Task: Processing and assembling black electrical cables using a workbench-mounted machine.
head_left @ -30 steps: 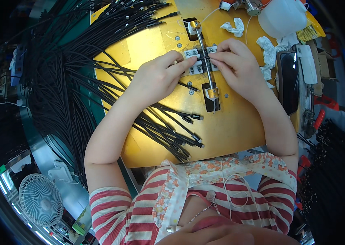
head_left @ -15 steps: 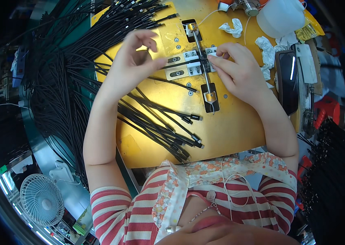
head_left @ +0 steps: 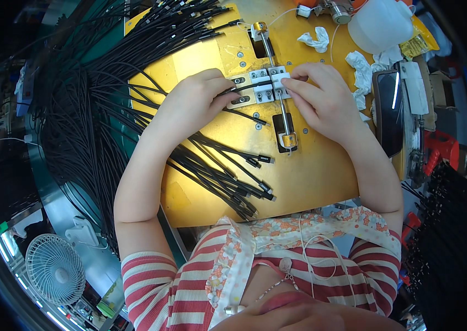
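Observation:
A small metal fixture [head_left: 264, 86] of grey and white blocks sits on a yellow work plate [head_left: 311, 171], crossed by a thin rod [head_left: 277, 91] with brass ends. My left hand [head_left: 197, 99] rests at the fixture's left side and pinches a black cable [head_left: 244, 87] that lies across the blocks. My right hand [head_left: 322, 99] presses its fingertips on the white block at the fixture's right side. A loose bunch of black cables [head_left: 228, 176] with metal plugs lies on the plate below my left forearm.
A big fan of black cables [head_left: 79, 94] spreads over the left of the bench. Crumpled white tissues [head_left: 313, 39], a white plastic bottle [head_left: 380, 25] and a dark phone [head_left: 391, 110] lie at the right. A small white fan [head_left: 54, 270] stands at lower left.
My left hand, raised over the cable pile half a second ago, has come back down to the fixture with a cable. My right hand stayed at the fixture's right side.

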Demonstrator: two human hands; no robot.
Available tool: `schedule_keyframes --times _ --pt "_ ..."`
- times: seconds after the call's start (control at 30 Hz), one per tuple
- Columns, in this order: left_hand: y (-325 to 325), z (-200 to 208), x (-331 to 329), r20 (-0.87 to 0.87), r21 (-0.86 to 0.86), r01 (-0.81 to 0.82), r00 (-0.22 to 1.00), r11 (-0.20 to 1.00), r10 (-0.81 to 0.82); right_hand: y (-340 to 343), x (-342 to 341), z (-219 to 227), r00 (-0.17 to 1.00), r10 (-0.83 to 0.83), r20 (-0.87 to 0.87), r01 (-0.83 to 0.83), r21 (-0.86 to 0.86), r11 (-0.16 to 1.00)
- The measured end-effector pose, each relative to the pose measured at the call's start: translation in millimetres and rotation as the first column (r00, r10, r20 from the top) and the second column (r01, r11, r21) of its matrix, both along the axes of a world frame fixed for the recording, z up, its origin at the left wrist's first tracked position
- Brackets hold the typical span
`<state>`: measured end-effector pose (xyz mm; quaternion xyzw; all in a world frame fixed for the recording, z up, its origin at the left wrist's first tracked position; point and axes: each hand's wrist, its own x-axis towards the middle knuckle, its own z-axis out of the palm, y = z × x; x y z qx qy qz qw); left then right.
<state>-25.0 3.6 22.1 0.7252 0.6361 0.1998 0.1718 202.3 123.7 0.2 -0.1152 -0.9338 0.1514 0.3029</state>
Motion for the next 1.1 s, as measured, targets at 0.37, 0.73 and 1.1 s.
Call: schedule_keyframes --times 0.37,0.73,1.1 --pt "-9.0 45.5 -4.2 0.597 -0.104 0.28 0.785 0.954 -0.166 1.4 0.9 0.2 0.99 -0.032 -0.139 0.031 -0.008 0.999" --pt "-15.5 5.2 47.7 0.705 -0.19 0.085 0.705 0.978 0.076 -29.7 -4.4 15.4 0.948 0.239 -0.21 -0.278 -0.176 0.944" --pt "-8.9 25.5 15.8 0.16 0.024 0.085 0.983 0.996 -0.088 -16.4 0.7 14.0 0.98 0.046 -0.196 -0.117 -0.372 0.921"
